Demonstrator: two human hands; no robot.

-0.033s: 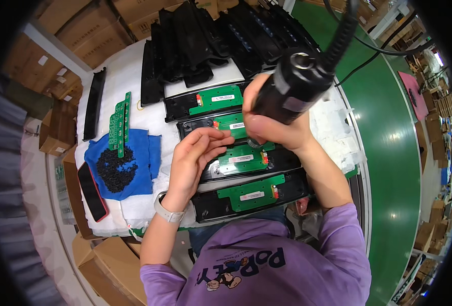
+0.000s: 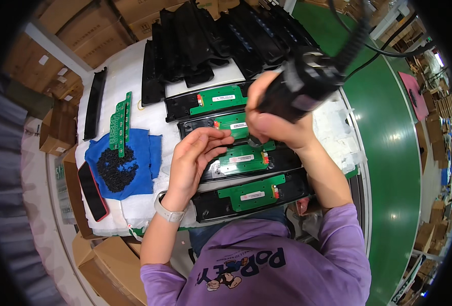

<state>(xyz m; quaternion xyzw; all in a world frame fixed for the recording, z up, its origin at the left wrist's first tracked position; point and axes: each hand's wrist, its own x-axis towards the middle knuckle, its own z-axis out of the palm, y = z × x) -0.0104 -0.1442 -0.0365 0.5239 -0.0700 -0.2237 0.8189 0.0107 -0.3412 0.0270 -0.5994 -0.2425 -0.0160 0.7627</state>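
My right hand [image 2: 282, 130] grips a black corded electric screwdriver [image 2: 300, 89], its lower end pointing down over the second circuit board from the top. That green board [image 2: 230, 121] lies in a black plastic housing [image 2: 190, 126]. My left hand [image 2: 193, 155] is beside the screwdriver's lower end, thumb and fingers bunched over the board's near edge; whatever is between them is too small to tell. Nearer me lie two more housings with boards, the third board [image 2: 244, 159] and the nearest one [image 2: 251, 196]. Another board [image 2: 218, 99] sits in the farthest housing of the row.
Black screws [image 2: 115, 173] lie heaped on a blue cloth [image 2: 147, 173] at left, with a stack of narrow green boards [image 2: 119, 125] across its edge. Beside it is a phone [image 2: 93, 191]. More black housings [image 2: 190, 43] are piled at the back. A thin black housing [image 2: 94, 104] lies far left.
The screwdriver's upper body has tipped slightly to the right and toward me, with my right hand shifting along with it. My left hand stays nearly still.
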